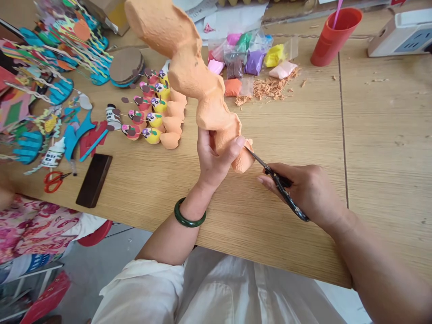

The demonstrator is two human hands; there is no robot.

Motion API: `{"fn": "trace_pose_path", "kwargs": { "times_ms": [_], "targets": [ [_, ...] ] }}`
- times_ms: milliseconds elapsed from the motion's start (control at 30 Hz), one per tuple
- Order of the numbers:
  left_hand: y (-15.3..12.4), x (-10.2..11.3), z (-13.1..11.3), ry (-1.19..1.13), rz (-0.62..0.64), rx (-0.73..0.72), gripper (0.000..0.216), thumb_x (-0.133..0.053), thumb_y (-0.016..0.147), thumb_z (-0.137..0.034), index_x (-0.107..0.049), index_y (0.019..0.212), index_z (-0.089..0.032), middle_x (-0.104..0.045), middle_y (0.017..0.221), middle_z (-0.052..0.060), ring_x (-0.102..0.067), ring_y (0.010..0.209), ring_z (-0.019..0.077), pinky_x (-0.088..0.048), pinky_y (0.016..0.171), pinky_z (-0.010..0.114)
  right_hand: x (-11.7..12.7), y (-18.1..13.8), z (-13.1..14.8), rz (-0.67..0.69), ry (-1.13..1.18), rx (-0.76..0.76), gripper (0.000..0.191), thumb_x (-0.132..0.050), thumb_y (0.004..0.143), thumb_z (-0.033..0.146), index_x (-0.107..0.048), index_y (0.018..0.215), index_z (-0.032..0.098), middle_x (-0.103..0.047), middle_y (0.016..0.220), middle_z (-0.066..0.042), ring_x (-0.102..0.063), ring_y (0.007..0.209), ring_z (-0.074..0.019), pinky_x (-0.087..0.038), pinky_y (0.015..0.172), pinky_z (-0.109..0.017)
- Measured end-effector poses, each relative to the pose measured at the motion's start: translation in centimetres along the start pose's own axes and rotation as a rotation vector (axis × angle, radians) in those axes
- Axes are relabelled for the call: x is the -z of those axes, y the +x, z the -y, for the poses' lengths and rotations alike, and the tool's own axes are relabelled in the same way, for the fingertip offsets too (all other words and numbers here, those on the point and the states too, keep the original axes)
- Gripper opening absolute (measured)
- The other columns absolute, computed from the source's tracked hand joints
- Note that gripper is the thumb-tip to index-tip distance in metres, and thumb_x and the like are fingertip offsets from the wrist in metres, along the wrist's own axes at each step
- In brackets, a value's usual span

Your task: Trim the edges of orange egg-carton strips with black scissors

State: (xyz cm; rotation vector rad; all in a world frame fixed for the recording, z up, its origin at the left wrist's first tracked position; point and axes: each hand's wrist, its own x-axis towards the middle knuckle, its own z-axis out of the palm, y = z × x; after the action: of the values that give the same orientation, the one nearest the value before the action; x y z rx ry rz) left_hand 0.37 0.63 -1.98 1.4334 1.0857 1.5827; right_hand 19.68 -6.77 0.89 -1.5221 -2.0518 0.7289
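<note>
My left hand [219, 153] is closed around the lower part of an orange strip of egg carton cups [211, 105], which slants up toward the top of the view. My right hand [297, 186] grips a pair of dark-handled scissors [281, 191]. Their blades meet the rim of the lowest cup, close to my left thumb; whether the blades are parted I cannot tell. Beyond my left hand stands a row of plain orange cups [173, 123], beside yellow decorated cups [155, 120] and red decorated cups [137, 118].
Bags of coloured clay [254, 62] lie beside orange paper scraps [266, 88]. A red cup [334, 40] and a white power socket [401, 33] are at the back right. On the left are glue bottles [54, 153], orange-handled scissors [54, 181], a dark case [94, 180] and another person's patterned clothing [37, 225].
</note>
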Motion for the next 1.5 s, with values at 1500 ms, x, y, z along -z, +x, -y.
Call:
{"fn": "trace_pose_path", "kwargs": {
  "times_ms": [1500],
  "targets": [
    [0.3, -0.2, 2.1, -0.334, 0.296, 0.267, 0.059, -0.094, 0.067, -0.045, -0.064, 0.115, -0.027, -0.077, 0.112, -0.001, -0.075, 0.099, 0.0231, -0.064, 0.09, 0.039, 0.7, 0.4, -0.9, 0.123, 0.287, -0.261, 0.058, -0.064, 0.088, 0.073, -0.073, 0.081, 0.016, -0.038, 0.058, 0.004, -0.032, 0.055, -0.0096, -0.026, 0.049, -0.024]
  ]
}}
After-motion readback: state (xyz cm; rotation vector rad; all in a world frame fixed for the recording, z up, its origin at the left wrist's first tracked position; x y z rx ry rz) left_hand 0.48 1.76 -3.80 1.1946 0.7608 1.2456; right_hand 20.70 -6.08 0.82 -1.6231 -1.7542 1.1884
